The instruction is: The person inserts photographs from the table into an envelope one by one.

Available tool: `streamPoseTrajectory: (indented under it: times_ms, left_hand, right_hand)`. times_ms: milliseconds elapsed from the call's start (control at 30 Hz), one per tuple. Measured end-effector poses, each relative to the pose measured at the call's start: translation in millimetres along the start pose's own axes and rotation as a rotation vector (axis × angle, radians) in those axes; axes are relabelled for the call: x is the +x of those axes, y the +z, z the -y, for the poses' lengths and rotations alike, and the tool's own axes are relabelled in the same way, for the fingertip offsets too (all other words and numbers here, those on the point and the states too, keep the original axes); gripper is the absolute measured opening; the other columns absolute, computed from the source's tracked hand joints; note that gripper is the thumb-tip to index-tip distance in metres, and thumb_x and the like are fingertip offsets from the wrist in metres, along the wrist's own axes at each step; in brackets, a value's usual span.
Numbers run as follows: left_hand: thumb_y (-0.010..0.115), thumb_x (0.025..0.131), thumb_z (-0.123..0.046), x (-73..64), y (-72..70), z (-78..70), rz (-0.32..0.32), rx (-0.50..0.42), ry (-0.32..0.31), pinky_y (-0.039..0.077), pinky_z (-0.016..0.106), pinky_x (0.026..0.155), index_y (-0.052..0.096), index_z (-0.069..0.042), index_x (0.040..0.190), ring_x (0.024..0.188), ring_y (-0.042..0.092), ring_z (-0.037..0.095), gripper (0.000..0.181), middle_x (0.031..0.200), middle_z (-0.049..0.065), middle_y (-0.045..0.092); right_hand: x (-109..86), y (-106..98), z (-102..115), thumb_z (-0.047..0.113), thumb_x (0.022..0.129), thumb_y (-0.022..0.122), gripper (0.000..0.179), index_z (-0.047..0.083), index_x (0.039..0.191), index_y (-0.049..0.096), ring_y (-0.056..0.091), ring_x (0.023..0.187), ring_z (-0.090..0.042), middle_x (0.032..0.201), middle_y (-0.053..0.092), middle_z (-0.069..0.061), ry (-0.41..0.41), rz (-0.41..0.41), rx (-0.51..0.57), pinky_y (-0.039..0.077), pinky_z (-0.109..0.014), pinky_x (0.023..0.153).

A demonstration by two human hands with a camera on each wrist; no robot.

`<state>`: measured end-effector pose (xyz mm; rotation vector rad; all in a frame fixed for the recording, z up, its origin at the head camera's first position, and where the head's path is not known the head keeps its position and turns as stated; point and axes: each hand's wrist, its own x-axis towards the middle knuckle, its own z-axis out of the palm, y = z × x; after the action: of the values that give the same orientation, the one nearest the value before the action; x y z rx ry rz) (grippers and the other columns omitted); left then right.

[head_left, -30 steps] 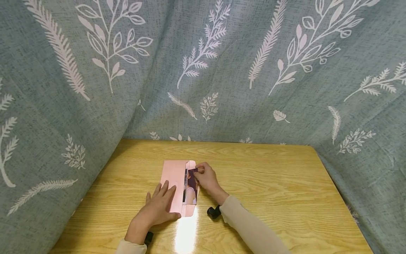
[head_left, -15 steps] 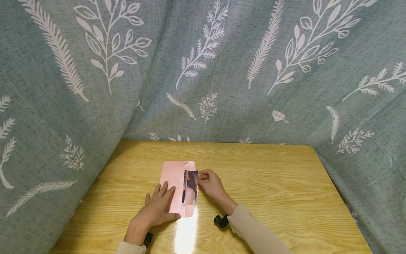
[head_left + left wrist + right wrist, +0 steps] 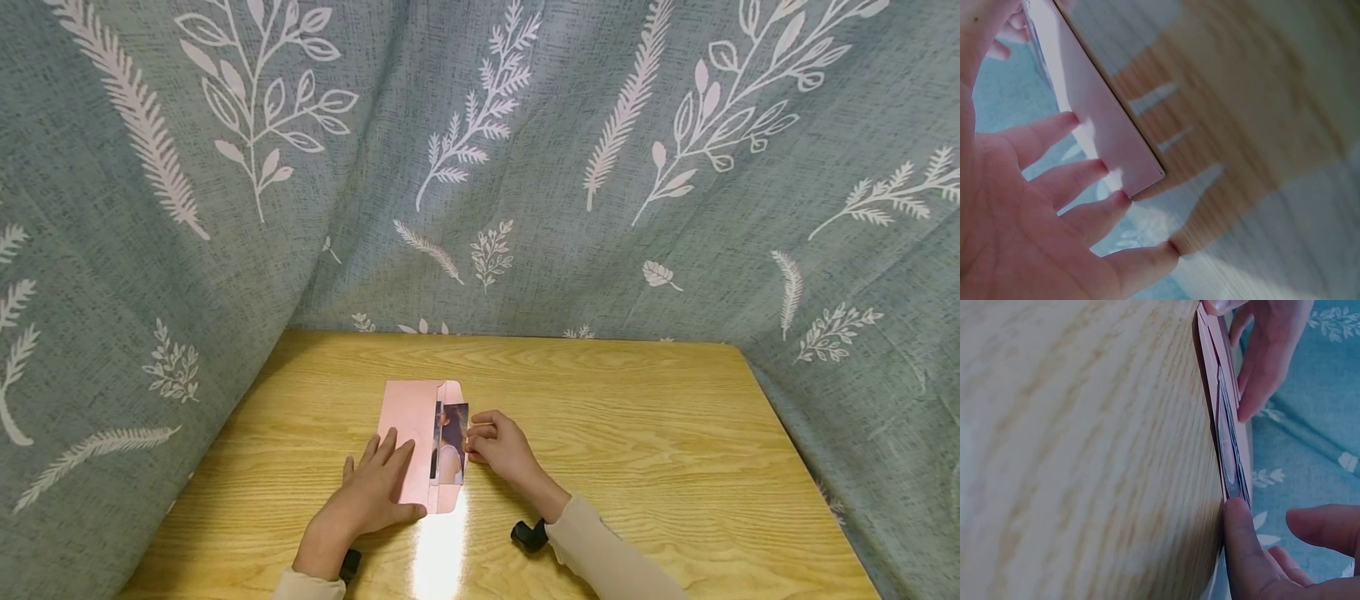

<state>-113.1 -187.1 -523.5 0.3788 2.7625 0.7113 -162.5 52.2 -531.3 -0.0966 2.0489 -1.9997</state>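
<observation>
A pink envelope (image 3: 401, 408) lies on the table with its flap (image 3: 448, 500) spread out to the right. Photos (image 3: 454, 442) stick partway out of its mouth over the flap; the top one shows a dark-haired person in white. My left hand (image 3: 367, 496) rests flat on the envelope, fingers spread and fairly straight. My right hand (image 3: 504, 450) is at the photos' right edge. In the right wrist view, one fingertip (image 3: 1237, 509) touches the end of the layered photos (image 3: 1230, 434), while another digit stays apart from them. The part of the photos inside the envelope is hidden.
The wooden table (image 3: 622, 417) extends around the envelope, with a bright reflection in front of it. A blue-green leaf-patterned cloth (image 3: 555, 167) hangs behind and at both sides. Black wrist cameras (image 3: 529, 536) sit at both wrists, low over the table.
My right hand has let go of the top photo, drawn back right, and slid slightly nearer along its edge. The left hand and the envelope have stayed in place.
</observation>
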Motion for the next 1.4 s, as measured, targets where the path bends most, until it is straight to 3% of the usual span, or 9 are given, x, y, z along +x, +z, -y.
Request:
streamPoseTrajectory:
  times_ms: [133,533,900,1167,1400]
  left_hand:
    - [0.085,0.074,-0.051,-0.4,0.0,0.4,0.0,0.0,0.0,0.01,0.079,0.104,0.038,-0.008,0.155,0.147,0.009,0.05,0.103,0.162,0.025,0.019]
    - [0.085,0.075,-0.051,-0.3,-0.1,-0.9,-0.002,0.006,0.001,0.009,0.08,0.103,0.038,-0.009,0.155,0.147,0.009,0.05,0.102,0.162,0.025,0.019]
    - [0.085,0.074,-0.053,1.4,1.3,0.5,-0.007,0.029,0.003,0.011,0.08,0.103,0.038,-0.008,0.155,0.146,0.01,0.05,0.103,0.161,0.025,0.019]
    - [0.085,0.074,-0.052,1.5,1.1,0.1,-0.01,0.024,0.006,0.011,0.08,0.103,0.039,-0.008,0.154,0.146,0.011,0.051,0.103,0.161,0.026,0.02]
    - [0.085,0.074,-0.053,1.1,0.5,0.0,-0.007,0.028,0.01,0.012,0.081,0.102,0.039,-0.008,0.154,0.146,0.011,0.051,0.103,0.161,0.025,0.02]
  right_hand:
    - [-7.9,2.9,13.0,-0.012,0.096,0.054,0.033,-0.019,0.128,0.047,0.067,0.096,-0.045,0.11,0.062,-0.035,-0.015,0.001,-0.001,0.058,-0.046,0.08]
    - [8.7,4.3,-13.0,-0.006,0.098,0.057,0.035,-0.014,0.131,0.049,0.069,0.094,-0.04,0.111,0.066,-0.029,-0.021,0.011,0.011,0.059,-0.042,0.076]
    - [9.6,11.2,-9.0,-0.009,0.096,0.057,0.03,-0.014,0.125,0.05,0.071,0.086,-0.024,0.103,0.069,-0.023,-0.081,0.03,0.029,0.06,-0.035,0.073]
    - [12.9,18.8,-8.6,-0.008,0.096,0.057,0.033,-0.012,0.129,0.05,0.07,0.09,-0.033,0.107,0.067,-0.028,-0.019,0.004,0.034,0.06,-0.039,0.076]
    - [16.0,24.0,-10.2,-0.008,0.096,0.058,0.034,-0.01,0.129,0.05,0.069,0.09,-0.038,0.107,0.067,-0.029,-0.02,-0.014,0.043,0.06,-0.043,0.075]
